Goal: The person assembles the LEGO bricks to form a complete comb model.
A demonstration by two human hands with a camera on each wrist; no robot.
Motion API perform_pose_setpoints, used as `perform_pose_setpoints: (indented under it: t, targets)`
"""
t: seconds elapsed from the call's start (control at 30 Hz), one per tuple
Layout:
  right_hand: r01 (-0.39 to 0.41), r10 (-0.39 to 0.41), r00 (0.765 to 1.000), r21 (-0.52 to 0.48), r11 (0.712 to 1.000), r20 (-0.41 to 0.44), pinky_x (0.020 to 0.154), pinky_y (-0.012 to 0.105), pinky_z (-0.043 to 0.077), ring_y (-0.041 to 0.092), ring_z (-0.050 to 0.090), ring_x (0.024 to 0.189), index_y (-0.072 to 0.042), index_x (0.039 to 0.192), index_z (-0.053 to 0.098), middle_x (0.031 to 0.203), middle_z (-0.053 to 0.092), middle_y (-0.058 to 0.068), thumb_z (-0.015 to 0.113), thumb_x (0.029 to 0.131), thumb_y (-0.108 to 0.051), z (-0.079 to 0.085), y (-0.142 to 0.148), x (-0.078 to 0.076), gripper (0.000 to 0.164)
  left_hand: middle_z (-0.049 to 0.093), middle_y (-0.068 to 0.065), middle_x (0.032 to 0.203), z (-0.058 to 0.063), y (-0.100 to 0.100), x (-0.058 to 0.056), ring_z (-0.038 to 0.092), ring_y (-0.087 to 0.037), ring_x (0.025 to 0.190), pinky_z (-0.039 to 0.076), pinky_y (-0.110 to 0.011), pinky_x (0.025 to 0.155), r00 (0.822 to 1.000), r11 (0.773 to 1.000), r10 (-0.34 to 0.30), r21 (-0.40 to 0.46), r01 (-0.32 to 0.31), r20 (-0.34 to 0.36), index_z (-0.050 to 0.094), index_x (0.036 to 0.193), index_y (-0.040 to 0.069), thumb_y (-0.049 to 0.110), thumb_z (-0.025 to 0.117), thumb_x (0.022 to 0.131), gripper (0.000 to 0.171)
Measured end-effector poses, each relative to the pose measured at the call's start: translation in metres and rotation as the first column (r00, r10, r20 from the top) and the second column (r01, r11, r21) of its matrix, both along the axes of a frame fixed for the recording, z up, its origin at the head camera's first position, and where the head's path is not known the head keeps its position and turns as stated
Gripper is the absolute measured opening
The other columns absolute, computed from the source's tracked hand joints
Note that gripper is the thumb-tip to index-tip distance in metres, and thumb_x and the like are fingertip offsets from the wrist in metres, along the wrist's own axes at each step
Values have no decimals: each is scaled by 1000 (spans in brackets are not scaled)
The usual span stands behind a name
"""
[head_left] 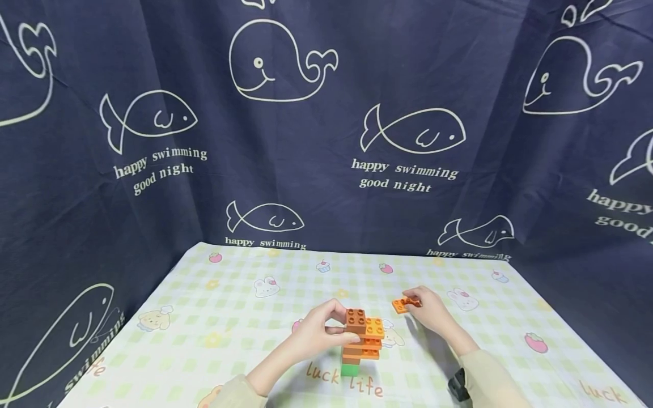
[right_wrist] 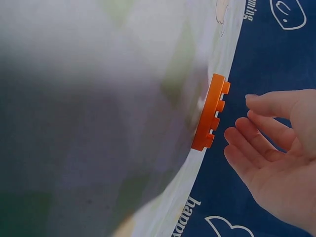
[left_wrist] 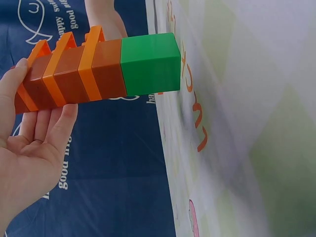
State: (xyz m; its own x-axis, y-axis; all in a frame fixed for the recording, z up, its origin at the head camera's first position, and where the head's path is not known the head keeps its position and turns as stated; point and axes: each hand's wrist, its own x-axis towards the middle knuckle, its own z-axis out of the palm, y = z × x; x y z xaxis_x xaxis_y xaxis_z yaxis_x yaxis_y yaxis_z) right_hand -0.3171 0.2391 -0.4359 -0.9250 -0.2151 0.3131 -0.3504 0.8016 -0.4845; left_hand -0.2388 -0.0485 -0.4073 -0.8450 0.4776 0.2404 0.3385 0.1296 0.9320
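Note:
My left hand grips the upper part of a tower of toy building bricks, its thumb on one side and fingers on the other. The tower has a green brick at its foot, then brown bricks alternating with thin orange plates that stick out to the right. A brown brick tops it in the head view. Away to the right, a loose orange plate with studs lies on the tablecloth. Just above this plate is my right hand, fingers loosely bent and apart from it, nothing between them.
A pale green checked tablecloth with printed animals and strawberries covers the table. Dark blue curtains with whale and fish drawings hang behind it and at both sides. A black band is on the right wrist.

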Motion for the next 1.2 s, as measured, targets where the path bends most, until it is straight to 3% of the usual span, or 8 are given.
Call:
perform_pose_setpoints:
  t: [0.4,0.93,1.2]
  targets:
    - [-8,9,1000,50,999,-23,87,52,49,38,60,98,9,106,64,101,63,21,58,73,10,-2,3,-5,33,59,-2,102,-2,1,-1,58,-7,98,52,-19,87,1000,1000,-17,18,17,5,52,99,6,16,76,79,33]
    - [5,-15,997,146,989,70,98,55,42,44,53,111,11,115,59,116,58,28,64,76,5,-9,4,-9,40,58,-2,103,-2,2,0,57,-7,99,52,-19,88,1000,1000,-1,1,1,8,52,100,6,15,75,79,32]
    - [-5,-8,997,161,987,79,93,54,45,42,57,103,10,114,60,110,60,26,69,73,1,-10,4,-12,43,58,-2,102,-2,1,-1,58,-7,98,52,-19,88,1000,1000,4,-7,-4,11,52,99,7,16,75,79,32]
